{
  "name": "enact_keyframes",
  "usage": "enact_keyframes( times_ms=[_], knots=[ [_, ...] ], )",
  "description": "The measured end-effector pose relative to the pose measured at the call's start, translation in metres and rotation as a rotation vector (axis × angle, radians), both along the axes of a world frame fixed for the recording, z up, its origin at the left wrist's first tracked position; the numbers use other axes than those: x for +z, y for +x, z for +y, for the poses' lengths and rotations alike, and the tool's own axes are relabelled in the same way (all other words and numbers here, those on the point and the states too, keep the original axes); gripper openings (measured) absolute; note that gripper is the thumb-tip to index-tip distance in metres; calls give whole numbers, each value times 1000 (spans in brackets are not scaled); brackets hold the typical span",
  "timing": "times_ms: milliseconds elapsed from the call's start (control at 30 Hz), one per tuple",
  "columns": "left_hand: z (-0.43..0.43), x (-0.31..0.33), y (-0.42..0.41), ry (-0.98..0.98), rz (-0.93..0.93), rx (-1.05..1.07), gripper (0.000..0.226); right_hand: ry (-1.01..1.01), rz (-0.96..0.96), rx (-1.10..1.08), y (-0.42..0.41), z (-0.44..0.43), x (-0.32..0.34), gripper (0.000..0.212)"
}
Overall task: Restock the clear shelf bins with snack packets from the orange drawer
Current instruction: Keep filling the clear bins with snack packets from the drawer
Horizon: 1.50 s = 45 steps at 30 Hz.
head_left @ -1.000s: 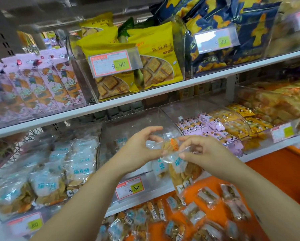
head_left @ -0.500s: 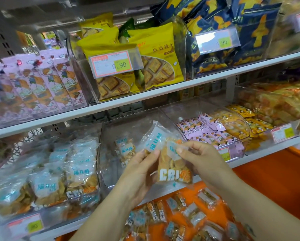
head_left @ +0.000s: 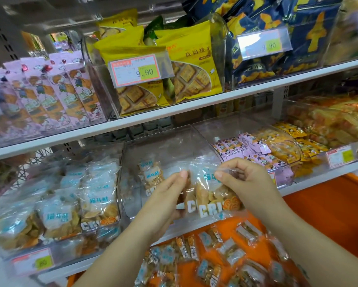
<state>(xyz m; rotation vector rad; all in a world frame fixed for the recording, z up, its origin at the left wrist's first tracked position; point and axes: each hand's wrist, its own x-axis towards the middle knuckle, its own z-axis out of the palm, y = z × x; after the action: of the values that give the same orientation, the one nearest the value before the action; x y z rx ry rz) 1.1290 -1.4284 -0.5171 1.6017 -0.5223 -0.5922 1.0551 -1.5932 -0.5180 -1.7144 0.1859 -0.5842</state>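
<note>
Squared up side by side, the pair of snack packets [head_left: 207, 204] now stands upright with its printed faces toward me; half a second ago one packet was tilted over the other. My left hand [head_left: 163, 199] has its thumb and curled fingers closed around the left packet's edge. My right hand [head_left: 246, 183] pinches the clear top seal of the other between thumb and forefinger, the remaining fingers loosely curled. I judge the two-handed hold is meant to keep the slippery film straight so the labels face shoppers. The pair is held in the air at the mouth of the clear bin [head_left: 167, 141], which sits at 12 o'clock from the hands and holds only a few stocked packets [head_left: 152, 175] along its left wall. At 6 o'clock, the orange drawer [head_left: 329, 214] carries the loose supply packets [head_left: 228, 253] waiting their turn. At 9 o'clock, matching packets [head_left: 97, 201] stand in rows in the next bin, probably the pattern to copy. Placement has not yet happened.
</note>
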Motion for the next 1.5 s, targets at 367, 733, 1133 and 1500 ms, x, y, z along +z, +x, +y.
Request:
enact_keyframes(
  times_ms=[367,733,1133,1500],
  knots=[
    [10,2,-5,100,-403,36,43,-84,190,199,1,1,2,91],
    [69,25,7,288,-784,49,80,-375,-3,225,19,45,28,44],
    [150,3,73,852,-1480,163,46,-421,480,436,174,59,-3,40],
    [149,-4,89,806,-1377,119,43,-514,532,432,225,65,-47,51]
  ],
)
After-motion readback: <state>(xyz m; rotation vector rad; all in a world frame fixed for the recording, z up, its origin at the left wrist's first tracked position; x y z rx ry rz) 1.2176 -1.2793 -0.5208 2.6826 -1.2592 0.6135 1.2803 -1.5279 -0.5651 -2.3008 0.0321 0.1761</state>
